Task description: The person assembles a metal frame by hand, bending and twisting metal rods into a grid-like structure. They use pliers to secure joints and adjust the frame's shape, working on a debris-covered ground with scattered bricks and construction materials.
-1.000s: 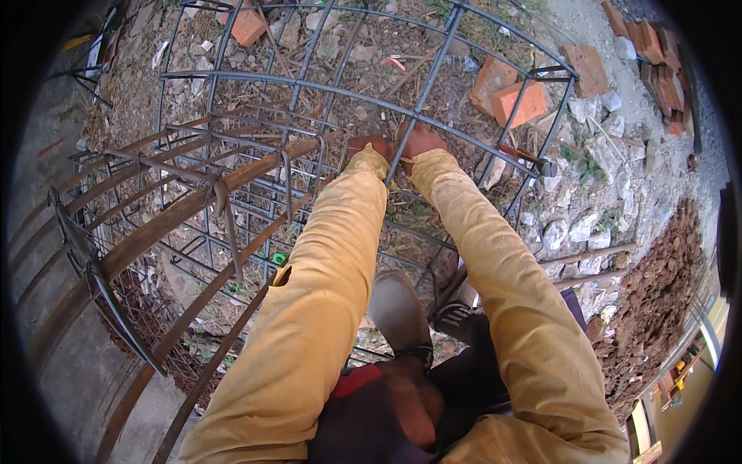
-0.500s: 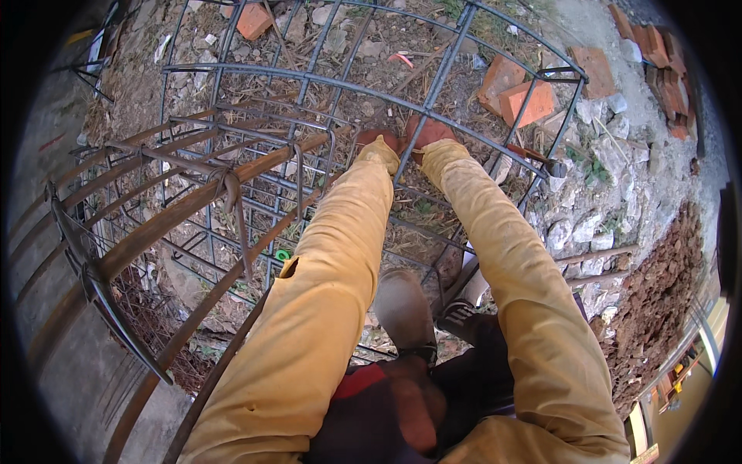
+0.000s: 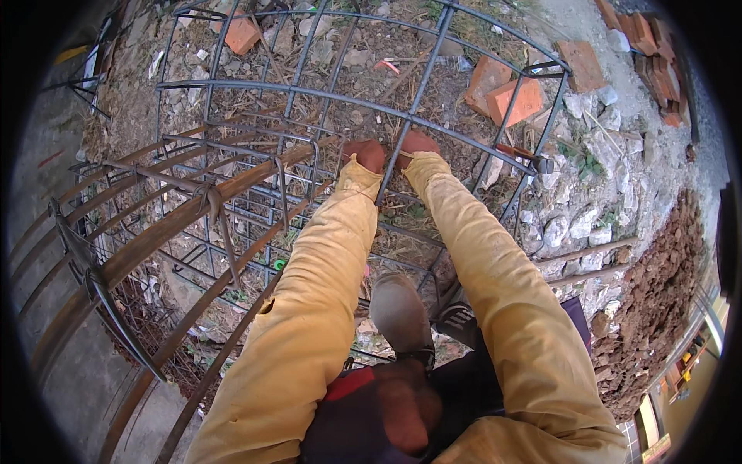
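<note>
Both my forearms, in loose tan sleeves, reach forward into a cage of steel reinforcing bars. My left hand is curled with its knuckles up, just left of a lengthwise bar. Close beside it, my right hand is also closed, right against that bar, which passes in front of part of it. Whatever the fingers grip is hidden beneath the hands. Left of my hands lies a second cage, of brown rusty bars with bent stirrups, reaching toward me.
Orange bricks lie beyond the cage, with a brick pile at far right. A tool with a dark metal head rests by the cage's right side. White rubble and heaped brown soil lie right. My shoe is below.
The whole view has shifted slightly, so the cages and bricks appear farther left. My hands sit a little nearer to me along the bar, still closed and side by side.
</note>
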Tool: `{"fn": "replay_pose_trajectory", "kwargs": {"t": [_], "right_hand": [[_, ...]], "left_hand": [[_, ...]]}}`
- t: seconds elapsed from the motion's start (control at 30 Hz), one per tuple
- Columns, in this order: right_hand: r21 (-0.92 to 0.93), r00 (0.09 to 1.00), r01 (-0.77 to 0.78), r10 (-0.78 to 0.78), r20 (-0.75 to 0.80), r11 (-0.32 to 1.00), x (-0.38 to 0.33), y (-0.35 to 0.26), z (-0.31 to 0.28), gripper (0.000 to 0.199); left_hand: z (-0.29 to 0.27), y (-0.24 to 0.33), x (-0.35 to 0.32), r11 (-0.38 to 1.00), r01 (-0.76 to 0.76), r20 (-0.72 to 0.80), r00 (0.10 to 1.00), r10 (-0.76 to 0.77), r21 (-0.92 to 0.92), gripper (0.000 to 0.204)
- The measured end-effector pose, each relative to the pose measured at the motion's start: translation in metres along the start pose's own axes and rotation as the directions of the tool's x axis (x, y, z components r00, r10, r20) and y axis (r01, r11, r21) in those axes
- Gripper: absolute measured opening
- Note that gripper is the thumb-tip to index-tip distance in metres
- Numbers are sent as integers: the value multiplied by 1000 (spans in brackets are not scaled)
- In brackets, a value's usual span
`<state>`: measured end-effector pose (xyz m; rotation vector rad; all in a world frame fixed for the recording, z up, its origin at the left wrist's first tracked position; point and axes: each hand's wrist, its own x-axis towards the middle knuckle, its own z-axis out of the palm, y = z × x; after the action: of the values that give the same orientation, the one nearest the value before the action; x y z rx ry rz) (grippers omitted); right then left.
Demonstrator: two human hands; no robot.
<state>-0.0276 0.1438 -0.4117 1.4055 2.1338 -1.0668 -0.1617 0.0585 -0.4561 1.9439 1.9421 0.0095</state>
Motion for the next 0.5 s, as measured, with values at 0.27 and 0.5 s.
{"fn": "replay_pose_trajectory", "kwargs": {"t": [0.27, 0.5], "right_hand": [[461, 986, 35, 46, -162, 887, -33, 36, 14, 32], [733, 990, -137, 85, 108, 667, -22, 41, 28, 36]], "left_hand": [[-40, 64, -1, 65, 637, 549, 707, -446, -768, 15], [7, 25, -20, 354, 390, 376, 920, -111, -850, 20]]}}
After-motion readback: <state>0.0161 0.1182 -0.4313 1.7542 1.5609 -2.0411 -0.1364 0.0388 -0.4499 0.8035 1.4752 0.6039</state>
